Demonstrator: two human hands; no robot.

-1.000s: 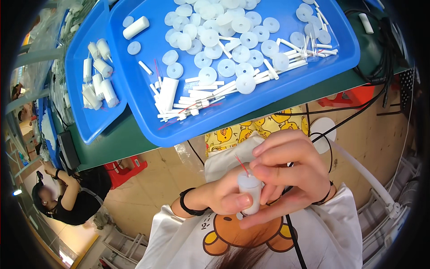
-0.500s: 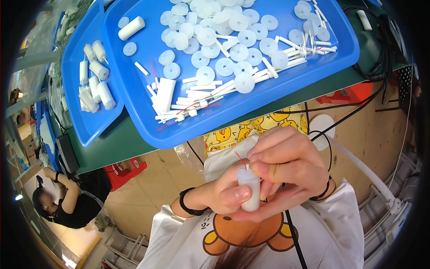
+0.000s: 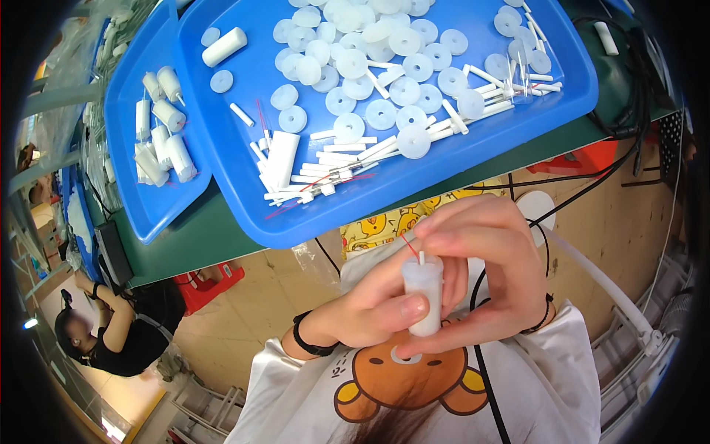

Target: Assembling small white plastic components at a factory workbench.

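My left hand [image 3: 370,307] grips a small white plastic cylinder [image 3: 424,292] upright in front of my chest, thumb pressed on its side. My right hand [image 3: 484,270] wraps around it from the right, its fingertips pinching at the top, where a thin white stick and a fine red thread [image 3: 408,246] poke out. Above my hands lies a big blue tray [image 3: 384,192] holding several white discs [image 3: 381,115], white sticks [image 3: 325,177] and one loose white cylinder [image 3: 224,46].
A second blue tray [image 3: 133,203] to the left carries several finished white cylinders [image 3: 159,144]. Both trays rest on a green table [image 3: 200,240]. Black cables [image 3: 629,103] trail off its right end. Another person [image 3: 111,337] crouches at the lower left.
My hands and the cylinder have stayed close to my chest, with the right fingertips shifting slightly at the cylinder's top. The view has tilted a little.
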